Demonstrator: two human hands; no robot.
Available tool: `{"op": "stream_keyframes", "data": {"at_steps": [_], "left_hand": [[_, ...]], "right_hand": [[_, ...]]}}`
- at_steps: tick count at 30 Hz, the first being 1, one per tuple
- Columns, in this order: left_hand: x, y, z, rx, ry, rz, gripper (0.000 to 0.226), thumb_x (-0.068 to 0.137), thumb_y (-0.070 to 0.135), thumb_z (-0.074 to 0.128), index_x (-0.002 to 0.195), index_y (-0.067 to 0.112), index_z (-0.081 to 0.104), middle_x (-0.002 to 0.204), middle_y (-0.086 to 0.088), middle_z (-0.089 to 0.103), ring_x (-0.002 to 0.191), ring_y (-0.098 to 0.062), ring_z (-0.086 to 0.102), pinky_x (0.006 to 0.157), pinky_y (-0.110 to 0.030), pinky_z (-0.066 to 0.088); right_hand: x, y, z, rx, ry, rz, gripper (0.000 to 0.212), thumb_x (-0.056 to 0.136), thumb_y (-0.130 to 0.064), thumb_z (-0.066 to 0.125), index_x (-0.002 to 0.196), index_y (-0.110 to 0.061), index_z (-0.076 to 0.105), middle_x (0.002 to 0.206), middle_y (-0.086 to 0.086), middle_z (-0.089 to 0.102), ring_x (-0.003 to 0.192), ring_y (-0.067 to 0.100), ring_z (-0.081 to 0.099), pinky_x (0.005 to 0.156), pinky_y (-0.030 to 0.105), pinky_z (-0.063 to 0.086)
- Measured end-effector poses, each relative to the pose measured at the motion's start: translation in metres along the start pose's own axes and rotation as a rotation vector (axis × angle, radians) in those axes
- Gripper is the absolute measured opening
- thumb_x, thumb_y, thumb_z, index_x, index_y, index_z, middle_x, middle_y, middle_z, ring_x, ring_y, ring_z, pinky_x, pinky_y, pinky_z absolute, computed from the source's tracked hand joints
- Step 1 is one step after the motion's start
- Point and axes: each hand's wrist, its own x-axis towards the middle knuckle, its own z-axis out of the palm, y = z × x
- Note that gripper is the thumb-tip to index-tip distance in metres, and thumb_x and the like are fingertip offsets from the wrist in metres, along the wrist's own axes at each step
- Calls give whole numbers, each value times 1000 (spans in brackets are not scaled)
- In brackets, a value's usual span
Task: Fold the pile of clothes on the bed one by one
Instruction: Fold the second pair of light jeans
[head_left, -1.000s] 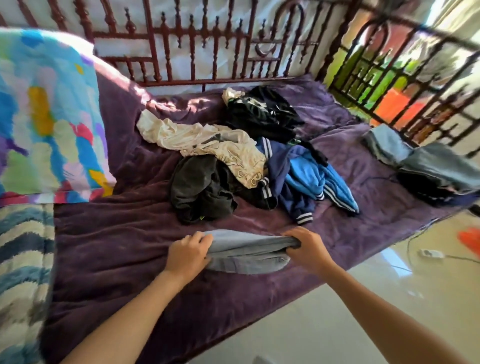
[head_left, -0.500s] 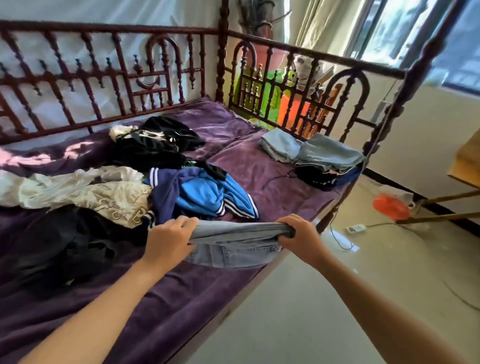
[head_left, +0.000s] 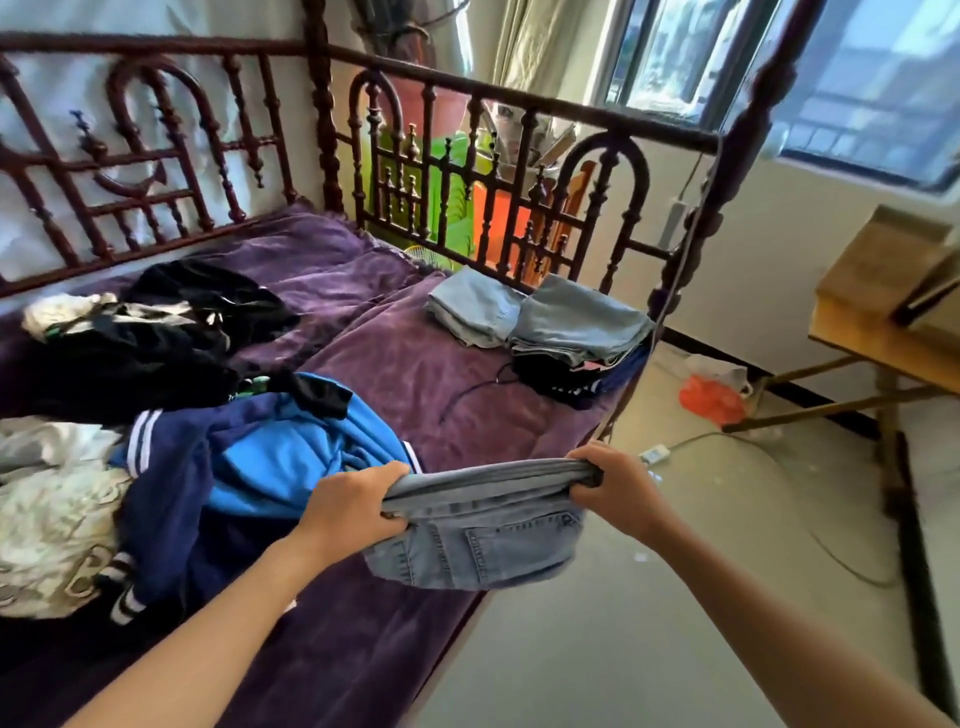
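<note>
Saw a window (head_left: 857, 78) high on the right, with a pale curtain (head_left: 540, 47) beside it. Noted a wooden table (head_left: 883, 312) below the window and an orange bag (head_left: 711, 400) on the floor (head_left: 623, 649) near its legs. Spotted a white plug (head_left: 655, 455) lying close by and a thin cord (head_left: 831, 551) curving across the floor. Made out a green plastic shape (head_left: 454, 208) and an orange plastic shape (head_left: 493, 218) in the far corner, too blocked to name.
</note>
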Motion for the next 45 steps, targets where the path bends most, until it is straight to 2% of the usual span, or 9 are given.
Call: {"op": "stream_keyframes", "data": {"at_steps": [5,9,17,19,22,27,31,40,45], "left_hand": [[84,2,27,-69,-60,51,35,65,32,75,98,26,65,76,6,68,71,-21,65,59,-26,38],[135,12,41,8,-28,155,45,37,22,89,76,22,67,57,11,62,46,-14,59,42,-19,33],[225,3,84,-37,-173,-49,48,58,46,51,102,30,62,85,11,68,79,-17,64,67,-26,40],[253,2,88,-32,-144,-84,37,58,43,58,95,40,57,82,10,69,77,-19,65,65,-28,42],[293,5,89,6,-68,-116,57,57,29,76,100,37,40,72,9,68,64,-18,65,58,-30,45],[345,-2,71,142,-12,-157,66,44,11,89,93,33,50,70,6,68,60,-16,66,52,-31,47],[377,-22,59,149,-23,-251,40,57,14,84,93,24,70,80,3,70,75,-21,67,63,-33,46],[490,-26,60,122,59,-240,42,68,19,79,108,19,66,104,-5,70,92,-31,66,70,-38,46],[581,13,79,-17,256,-62,38,67,10,78,103,11,66,97,-9,70,90,-31,67,68,-39,50]], "right_hand": [[59,37,-23,-42,-22,62,26,72,2,63,97,-4,69,82,-3,57,75,14,52,64,7,37],[89,69,-28,-24,-18,118,26,69,4,64,92,-4,70,74,-10,54,71,13,50,63,5,36],[195,140,-32,64,-109,53,22,71,0,63,91,-7,70,78,-3,57,72,13,51,63,9,36],[233,158,-34,85,-157,7,21,73,-2,62,92,-6,69,81,3,58,73,15,51,63,9,35],[285,174,-42,116,-232,-47,20,73,-4,60,91,-6,68,81,3,58,74,17,52,62,13,36],[354,175,-49,161,-304,-100,18,75,-5,61,92,-7,67,73,-12,51,67,6,47,59,8,35],[390,166,-44,178,-289,-105,17,74,-6,61,90,-9,67,71,-13,49,67,8,45,58,12,33],[492,172,-105,91,-173,-163,15,77,-5,62,90,-1,67,78,8,59,65,12,47,56,18,34],[505,210,-163,61,58,-207,20,73,0,67,90,-9,69,70,-11,54,61,3,48,61,7,38]]}}
